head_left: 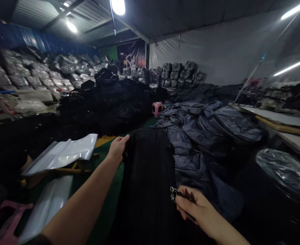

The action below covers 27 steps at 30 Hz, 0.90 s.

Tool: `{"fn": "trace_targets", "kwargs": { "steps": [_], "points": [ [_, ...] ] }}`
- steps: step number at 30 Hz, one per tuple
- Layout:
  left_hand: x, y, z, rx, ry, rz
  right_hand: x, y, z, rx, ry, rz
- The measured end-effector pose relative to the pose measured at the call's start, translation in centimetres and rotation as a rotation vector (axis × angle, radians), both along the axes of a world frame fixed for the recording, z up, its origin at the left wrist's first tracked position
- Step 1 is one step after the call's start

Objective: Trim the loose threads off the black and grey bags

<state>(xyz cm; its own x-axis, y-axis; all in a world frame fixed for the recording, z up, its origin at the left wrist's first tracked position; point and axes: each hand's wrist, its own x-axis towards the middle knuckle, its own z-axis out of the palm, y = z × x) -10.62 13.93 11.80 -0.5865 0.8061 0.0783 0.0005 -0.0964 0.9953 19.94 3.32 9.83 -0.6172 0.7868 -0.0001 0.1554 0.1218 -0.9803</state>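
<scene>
A long black fabric bag [150,170] stretches away in front of me, with a seam or zipper line along its top. My left hand [118,149] is closed on the far left edge of the bag, thumb on top. Beside the bag's right edge, my right hand [190,204] is closed around a dark strap [184,195]. Shiny metal clips [173,193] stick out of that hand towards the bag. The rest of the strap is hard to make out in the dark.
Dark grey bags [190,126] lie heaped to the right, and a black pile [109,98] rises ahead. Clear plastic sheets [68,151] rest at left near a pink stool [8,217]. A second pink stool [157,109] stands farther off. A clear plastic wrap [280,166] lies at right.
</scene>
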Motion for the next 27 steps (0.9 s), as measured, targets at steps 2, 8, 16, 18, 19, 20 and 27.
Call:
{"fn": "trace_targets", "kwargs": {
  "steps": [2, 8, 16, 18, 19, 20, 27],
  "points": [
    [0.7, -0.6, -0.4, 0.036, 0.123, 0.039, -0.5, 0.4, -0.7, -0.217, 0.16, -0.084],
    [5.1, -6.1, -6.2, -0.03, 0.709, -0.616, -0.7, 1.9, -3.2, -0.384, 0.401, -0.29],
    [5.4, -11.9, -10.7, -0.477, 0.255, -0.464, 1.4, 3.8, -4.5, -0.41, 0.474, -0.364],
    [5.5, -12.8, -11.1, -0.492, 0.116, -0.365, 1.7, 4.0, -4.6, -0.405, 0.492, -0.373],
    [5.7, -13.1, -11.4, -0.489, 0.037, -0.31, 1.9, 4.0, -4.7, -0.403, 0.5, -0.382],
    [5.9, -13.4, -11.8, -0.481, -0.046, -0.264, 2.1, 4.1, -4.8, -0.4, 0.502, -0.394],
    [7.2, -14.6, -11.7, -0.418, -0.465, -0.513, 3.7, 5.0, -5.7, -0.284, 0.423, -0.441]
  ]
}}
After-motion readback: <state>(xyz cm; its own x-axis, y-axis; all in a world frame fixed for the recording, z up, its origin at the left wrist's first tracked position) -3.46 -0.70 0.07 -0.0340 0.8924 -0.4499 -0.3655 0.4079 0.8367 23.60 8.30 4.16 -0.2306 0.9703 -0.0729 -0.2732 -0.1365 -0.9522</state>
